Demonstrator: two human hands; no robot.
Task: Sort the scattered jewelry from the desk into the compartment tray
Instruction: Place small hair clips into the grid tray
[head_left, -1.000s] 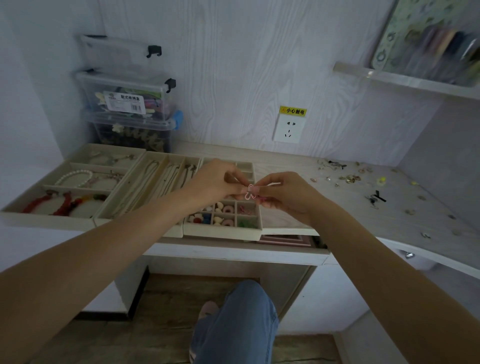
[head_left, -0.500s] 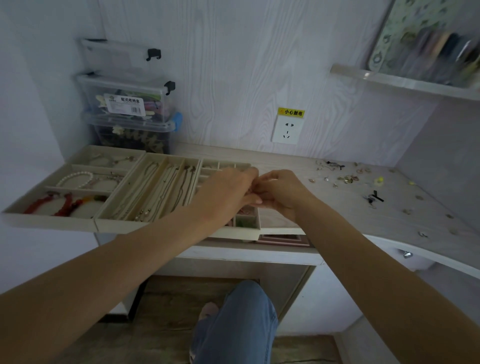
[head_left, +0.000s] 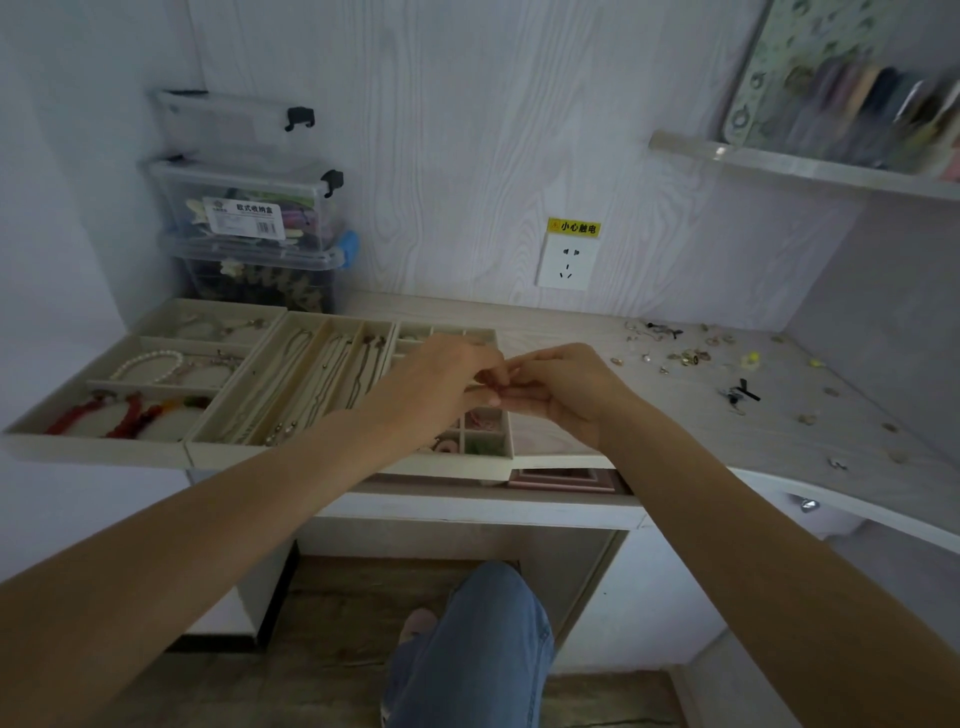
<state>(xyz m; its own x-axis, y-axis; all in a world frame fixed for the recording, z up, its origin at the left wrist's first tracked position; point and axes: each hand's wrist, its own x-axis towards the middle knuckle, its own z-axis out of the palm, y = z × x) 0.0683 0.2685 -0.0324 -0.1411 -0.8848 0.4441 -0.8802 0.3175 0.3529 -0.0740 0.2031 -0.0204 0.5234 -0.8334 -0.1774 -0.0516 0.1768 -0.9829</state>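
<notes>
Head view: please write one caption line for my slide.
Both hands, left hand and right hand, pinch a small jewelry piece above the compartment tray.

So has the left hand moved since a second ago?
Yes. The left hand has shifted right over the small-compartment tray, closer to its right edge.

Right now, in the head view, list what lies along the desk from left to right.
Cream tray of red and pearl bracelets → cream tray of long thin necklaces → left hand → right hand → scattered small jewelry on the pale wooden desk.
</notes>
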